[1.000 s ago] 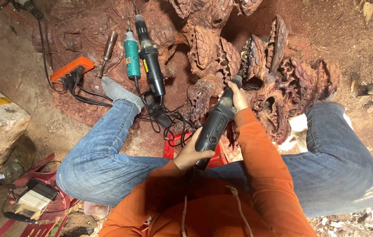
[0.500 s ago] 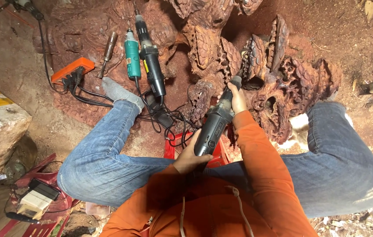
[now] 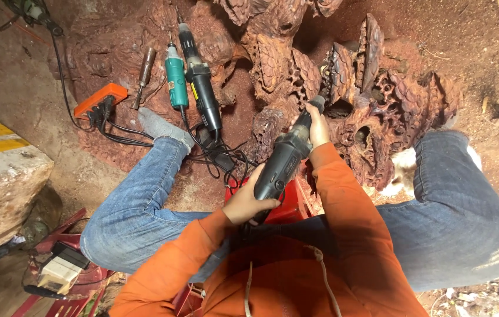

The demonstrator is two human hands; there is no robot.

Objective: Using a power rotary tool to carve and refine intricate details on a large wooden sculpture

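I sit over a large reddish carved wood piece [image 3: 378,111] full of scales and holes. A black handheld rotary grinder [image 3: 281,165] points into the carving near a dark hollow. My left hand [image 3: 248,202] grips the rear of its body. My right hand [image 3: 318,126] wraps the front end close to the tip. Both sleeves are orange and my knees in blue jeans spread to either side.
A green grinder [image 3: 175,75], a second black grinder [image 3: 202,88] and a wooden-handled tool [image 3: 143,69] lie on the red wood to the left. An orange power strip [image 3: 99,101] with black cables sits nearby. A stone block [image 3: 2,188] stands at the left, a red stool [image 3: 284,205] beneath me.
The grinder and both hands stay on the same spot of the carving, with only a slight shift of the tool.
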